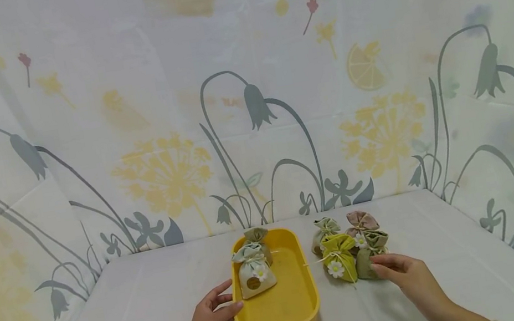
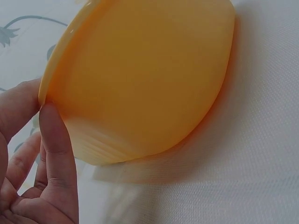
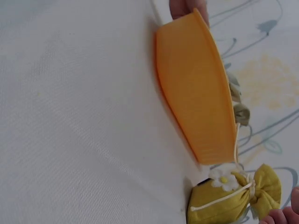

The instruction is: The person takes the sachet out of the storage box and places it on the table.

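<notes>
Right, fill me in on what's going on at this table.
A person's left hand pinches the rim of a yellow tub. Two tied cloth pouches sit inside, toward its left side. The right hand has its fingertips at an olive pouch; whether they grip it is hard to tell. That pouch is clustered with three others, including a lime pouch, right of the tub.

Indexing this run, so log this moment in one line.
left hand: pinches yellow oblong plastic tray; right hand: at olive-green drawstring cloth pouch, grip unclear; in tray: two cloth pouches; beside tray: four pouches
</notes>
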Motion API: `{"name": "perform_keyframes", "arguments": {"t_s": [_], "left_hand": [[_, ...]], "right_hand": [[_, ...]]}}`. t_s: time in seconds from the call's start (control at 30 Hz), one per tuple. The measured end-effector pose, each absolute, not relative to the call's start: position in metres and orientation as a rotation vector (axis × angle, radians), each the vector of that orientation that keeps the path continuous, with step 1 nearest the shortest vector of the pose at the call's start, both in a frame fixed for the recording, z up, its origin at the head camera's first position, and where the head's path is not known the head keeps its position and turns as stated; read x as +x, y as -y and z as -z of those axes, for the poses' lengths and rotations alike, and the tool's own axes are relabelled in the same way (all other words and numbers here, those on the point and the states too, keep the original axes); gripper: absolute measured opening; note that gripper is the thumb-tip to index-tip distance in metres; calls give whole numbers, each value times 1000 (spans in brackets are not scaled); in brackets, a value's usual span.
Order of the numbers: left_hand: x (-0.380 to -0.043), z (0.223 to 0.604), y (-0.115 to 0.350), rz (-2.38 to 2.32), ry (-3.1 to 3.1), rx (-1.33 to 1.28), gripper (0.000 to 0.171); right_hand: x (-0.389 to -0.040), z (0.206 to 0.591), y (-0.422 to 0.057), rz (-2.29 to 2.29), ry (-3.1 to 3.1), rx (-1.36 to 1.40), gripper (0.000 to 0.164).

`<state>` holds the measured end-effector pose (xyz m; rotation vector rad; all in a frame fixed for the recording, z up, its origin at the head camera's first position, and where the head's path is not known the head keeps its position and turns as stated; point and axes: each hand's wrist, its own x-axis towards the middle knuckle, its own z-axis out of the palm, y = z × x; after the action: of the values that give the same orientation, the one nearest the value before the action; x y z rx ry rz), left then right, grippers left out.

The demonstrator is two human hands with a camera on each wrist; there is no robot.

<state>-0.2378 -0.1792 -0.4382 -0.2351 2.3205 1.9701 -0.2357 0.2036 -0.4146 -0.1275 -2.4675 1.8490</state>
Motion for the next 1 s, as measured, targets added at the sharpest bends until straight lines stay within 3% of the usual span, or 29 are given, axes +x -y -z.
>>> {"name": "perform_keyframes", "arguments": {"t_s": [0.27,1.0], "left_hand": [[-237,438,179,-1981,-2314,-235,70],[-237,437,178,-1985,-2320,-218,70]], "right_hand": [[-234,412,-188,-1876,2449,-111,44],[-241,403,-137,-2035,2338,15,28]]}}
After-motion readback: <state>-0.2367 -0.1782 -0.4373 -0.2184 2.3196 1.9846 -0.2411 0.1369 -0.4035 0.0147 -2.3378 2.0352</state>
